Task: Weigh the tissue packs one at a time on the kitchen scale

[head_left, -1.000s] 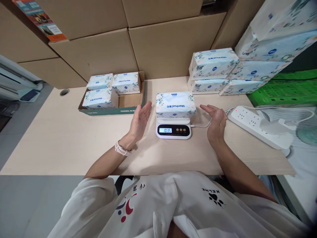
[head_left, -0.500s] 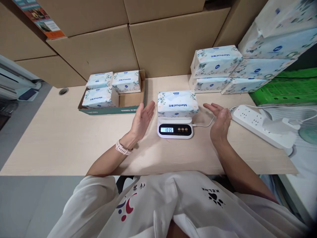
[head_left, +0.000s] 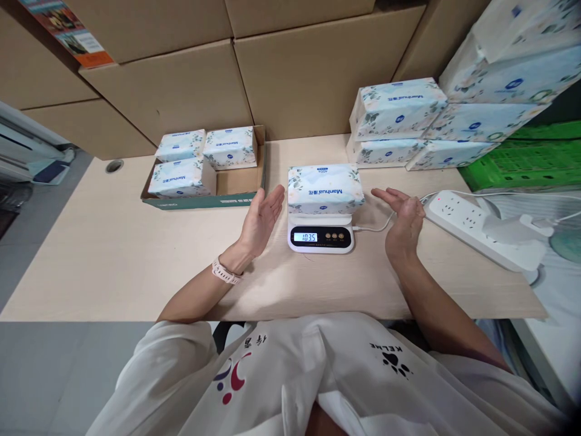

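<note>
A pack of tissues [head_left: 325,189] with a floral print rests on a white digital scale [head_left: 320,240], whose lit display reads 1035, perhaps with a decimal point. Just left of the pack, my left hand [head_left: 263,221] is held on edge with fingers stretched out, apart from it. My right hand [head_left: 403,221] is off to the pack's right, fingers extended and touching nothing. Both hands hold nothing. Beyond my left hand is a shallow green-sided cardboard box [head_left: 204,202] with three tissue packs [head_left: 181,177] inside and bare cardboard at its front right.
More tissue packs [head_left: 397,109] are stacked at the back right. A white power strip [head_left: 485,230] lies right of my right hand, with a cable running to the scale. A green crate [head_left: 526,160] stands behind it. Large cartons [head_left: 318,85] wall off the table's back.
The view has shifted very slightly. Hands, tissue pack and scale keep their places, and the display shows the same digits.
</note>
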Motion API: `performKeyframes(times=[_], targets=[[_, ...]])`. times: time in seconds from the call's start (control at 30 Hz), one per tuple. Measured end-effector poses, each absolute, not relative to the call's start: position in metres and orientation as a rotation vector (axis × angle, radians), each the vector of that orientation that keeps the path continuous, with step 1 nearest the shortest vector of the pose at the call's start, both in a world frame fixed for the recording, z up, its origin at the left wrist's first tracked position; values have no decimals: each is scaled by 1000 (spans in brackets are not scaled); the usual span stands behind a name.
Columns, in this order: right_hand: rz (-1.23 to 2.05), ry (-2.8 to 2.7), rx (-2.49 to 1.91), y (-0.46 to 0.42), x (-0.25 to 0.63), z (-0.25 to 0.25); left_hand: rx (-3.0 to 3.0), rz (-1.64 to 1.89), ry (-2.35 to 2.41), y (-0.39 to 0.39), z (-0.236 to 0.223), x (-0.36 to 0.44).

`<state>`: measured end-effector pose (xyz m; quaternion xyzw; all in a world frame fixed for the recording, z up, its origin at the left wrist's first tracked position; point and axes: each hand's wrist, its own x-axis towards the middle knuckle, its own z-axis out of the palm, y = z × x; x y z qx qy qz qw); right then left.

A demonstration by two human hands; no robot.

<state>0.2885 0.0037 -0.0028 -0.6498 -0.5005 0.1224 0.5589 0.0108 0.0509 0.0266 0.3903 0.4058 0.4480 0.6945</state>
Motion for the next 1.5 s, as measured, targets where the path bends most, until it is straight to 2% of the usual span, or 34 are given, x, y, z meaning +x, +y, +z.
performKeyframes(times=[0.23, 0.4, 0.6, 0.73, 0.87, 1.1, 1.27, 1.43, 1.5], targets=[[300, -1191, -1541, 3, 289, -3, 854, 999, 892, 53, 25, 9], [427, -1263, -1559, 6, 285, -11, 833, 1001, 893, 53, 28, 19], [610, -1532, -1573, 21, 260, 1, 1023, 1109, 787, 57, 56, 34], [512, -1716, -1358, 46, 221, 41, 1226, 1410, 880, 72, 84, 2], [439, -1906, -1191, 93, 166, 67, 1349, 1523, 1064, 96, 92, -46], [505, -2179, -1200, 155, 106, 43, 1183, 1552, 1342, 139, 53, -105], [552, -2337, -1262, 165, 103, 32, 1640, 1378, 1607, 146, 38, -111], [521, -2406, -1234, 151, 117, 49, 2040, 610, 1910, 146, 36, -97], [485, -2359, -1184, 137, 132, 56, 2072, 508, 1980, 143, 38, -95]])
